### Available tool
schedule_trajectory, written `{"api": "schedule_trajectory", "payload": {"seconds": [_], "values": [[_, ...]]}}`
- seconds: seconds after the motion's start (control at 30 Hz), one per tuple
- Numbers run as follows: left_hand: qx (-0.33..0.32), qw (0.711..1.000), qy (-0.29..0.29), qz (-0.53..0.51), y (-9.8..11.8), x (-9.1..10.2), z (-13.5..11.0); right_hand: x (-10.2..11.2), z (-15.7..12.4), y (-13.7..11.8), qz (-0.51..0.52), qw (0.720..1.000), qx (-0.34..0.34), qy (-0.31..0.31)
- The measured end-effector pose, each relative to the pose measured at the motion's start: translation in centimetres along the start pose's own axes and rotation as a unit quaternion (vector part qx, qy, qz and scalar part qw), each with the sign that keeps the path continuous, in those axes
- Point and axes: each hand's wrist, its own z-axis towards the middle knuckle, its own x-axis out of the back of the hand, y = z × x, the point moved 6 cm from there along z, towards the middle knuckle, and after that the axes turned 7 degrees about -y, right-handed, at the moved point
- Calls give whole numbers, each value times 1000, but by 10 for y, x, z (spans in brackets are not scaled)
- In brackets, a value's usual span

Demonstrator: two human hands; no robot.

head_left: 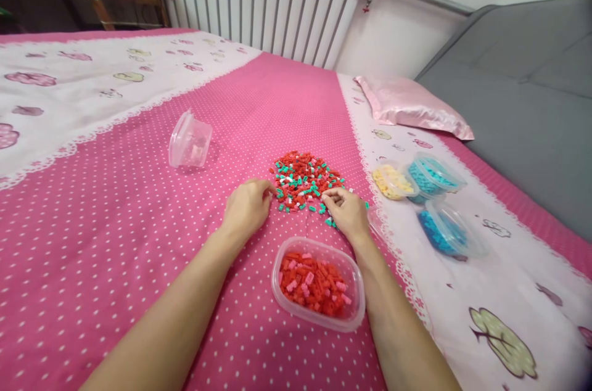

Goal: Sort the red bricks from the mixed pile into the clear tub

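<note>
A heap of small toy bricks (300, 178), mostly red with green and a few white ones, lies loose on the pink dotted bedspread. At its left edge is my left hand (248, 205), fingers curled and closed; whatever they hold is hidden. My right hand (345, 209) reaches the heap's right side with thumb and fingers pinched together, and I cannot make out what is between them. Several green bricks lie scattered beside that hand. Between my forearms stands a clear plastic tub (283, 309) containing red and pink bricks (317, 283).
A clear tub (189, 141) lies tipped on its side at the left. To the right are a tub of yellow pieces (392, 182) and tubs of teal (430, 176) and blue pieces (441, 232). A pink pillow (416, 107) lies farther back, before a radiator (268, 5).
</note>
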Motion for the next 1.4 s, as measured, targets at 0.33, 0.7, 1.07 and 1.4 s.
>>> {"api": "schedule_trajectory", "payload": {"seconds": [0.33, 0.7, 1.07, 1.4], "values": [[-1, 998, -25, 62, 7, -6, -1, -2, 1, 0, 1, 1000, 7, -3], [5, 998, -1, 60, 6, -4, 0, -1, 1, -2, 3, 1000, 10, -10], [14, 999, 22, 26, 5, 4, 0, -1, 1, -2, 3, 1000, 14, -5], [-46, 986, 6, -160, 33, 45, -14, -1, 1, -2, 2, 1000, 0, -8]]}}
